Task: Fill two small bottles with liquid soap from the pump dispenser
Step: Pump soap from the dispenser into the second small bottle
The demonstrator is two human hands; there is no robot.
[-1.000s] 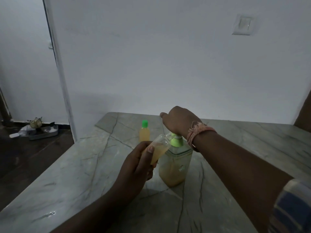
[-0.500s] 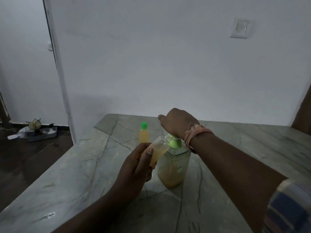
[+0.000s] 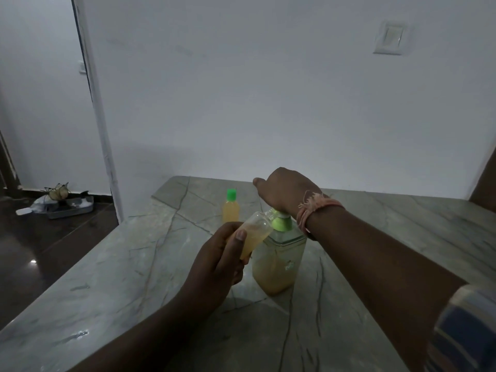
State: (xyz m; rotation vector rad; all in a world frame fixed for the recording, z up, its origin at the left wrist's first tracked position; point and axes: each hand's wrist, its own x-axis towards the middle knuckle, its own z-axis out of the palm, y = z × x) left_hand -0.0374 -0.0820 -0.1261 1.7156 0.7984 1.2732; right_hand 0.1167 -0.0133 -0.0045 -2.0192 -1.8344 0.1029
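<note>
A clear pump dispenser [image 3: 277,261] with a green collar stands mid-table, about half full of yellowish soap. My right hand [image 3: 284,191] lies on top of its pump head and hides the nozzle. My left hand [image 3: 217,259] grips a small uncapped clear bottle [image 3: 253,233], tilted with its mouth up against the pump. That bottle holds yellow soap in its lower part. A second small bottle [image 3: 230,210] with a green cap stands upright behind, filled with yellow liquid.
The grey marble table [image 3: 134,264] ends at the white wall behind. To the left the table edge drops to a dark floor, where a tray with small items [image 3: 64,205] lies. A wall switch [image 3: 390,37] sits high on the right.
Both hands and the tilted bottle keep their places at the pump; only the camera view shifts slightly.
</note>
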